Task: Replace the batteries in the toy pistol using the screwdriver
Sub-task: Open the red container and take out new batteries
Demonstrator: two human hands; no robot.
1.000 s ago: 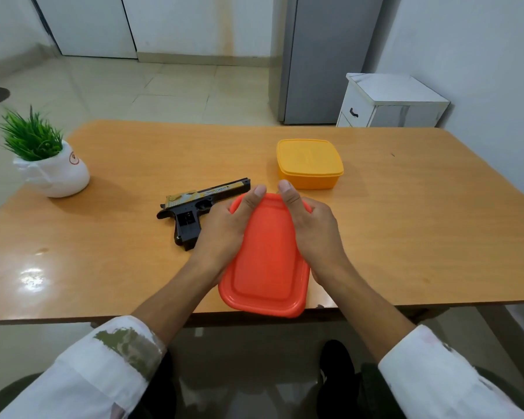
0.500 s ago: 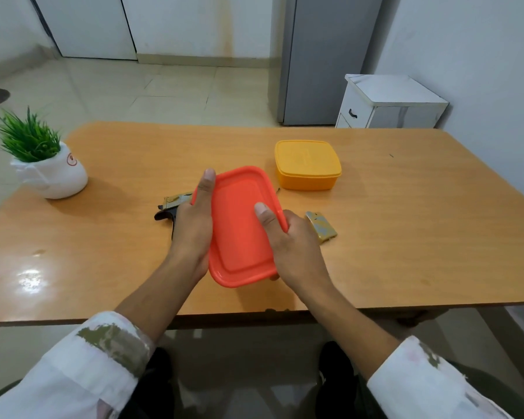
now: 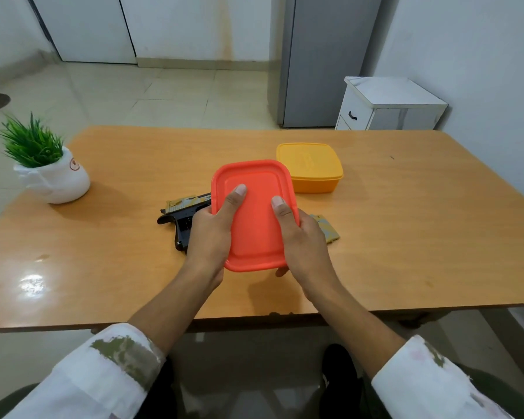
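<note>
Head view.

- Both hands hold the red box (image 3: 254, 213), lid side facing up at me, raised off the table (image 3: 421, 237); its shadow falls on the wood below.
- Left hand (image 3: 209, 237): grips the box's left edge, thumb laid flat on the lid, fingers curled underneath out of sight.
- Right hand (image 3: 304, 241): grips the right edge the same way, thumb on the lid, one fingertip showing below the near corner.
- Toy pistol (image 3: 180, 217): lies on its side on the table, just behind my left hand. The black grip points toward me; the camouflage-patterned slide runs right and disappears behind the box.
- Small camouflage-patterned piece (image 3: 328, 232): flat on the table, just beside my right hand and partly hidden by it. I cannot tell what it is.
- Yellow box (image 3: 310, 167): lid on, on the table beyond the red box.
- Potted plant (image 3: 53, 176): far left of the table, well apart from the rest.
</note>
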